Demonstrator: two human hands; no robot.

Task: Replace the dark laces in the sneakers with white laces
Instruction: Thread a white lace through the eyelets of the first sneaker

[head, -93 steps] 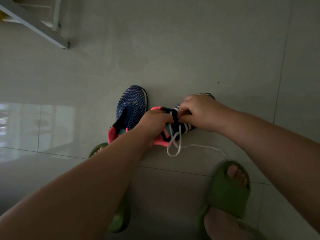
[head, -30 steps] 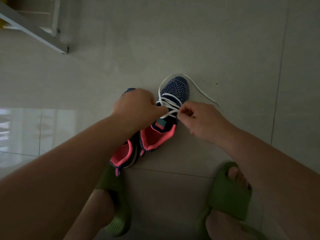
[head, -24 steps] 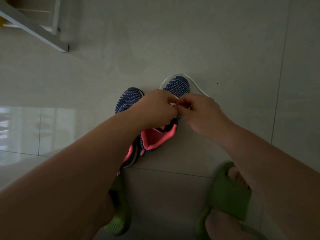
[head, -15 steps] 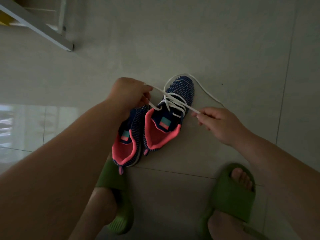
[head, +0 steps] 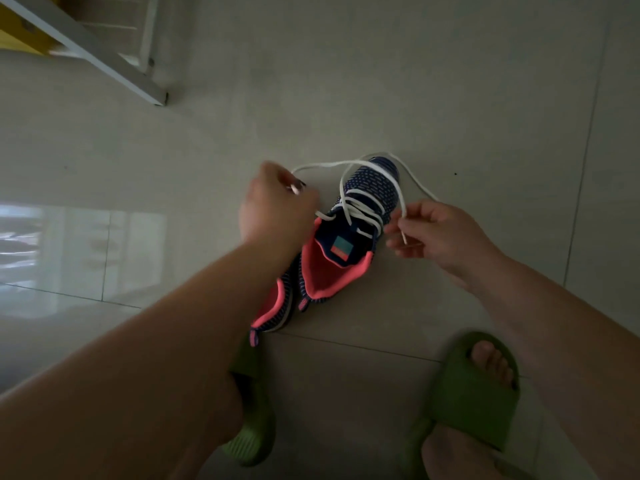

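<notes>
The white lace is thin, soft and limp, light enough to carry no weight, so it likely slides through the eyelets only while held taut and is best pinched close to each free end; the right sneaker it threads is a light, pliable knit that may skid on the smooth floor if pulled hard. That sneaker stands on the floor, the left sneaker touching its left side and mostly hidden under the forearm. The left hand, left of the right sneaker, has its fingers curled round one strand; the right hand, just right of the sneaker, pinches the other strand between thumb and fingers. Half a second earlier both strands ran straight and tight out to the hands; now they arc slack over the toe, the left hand sits further left, and the right hand has risen nearer the lacing
</notes>
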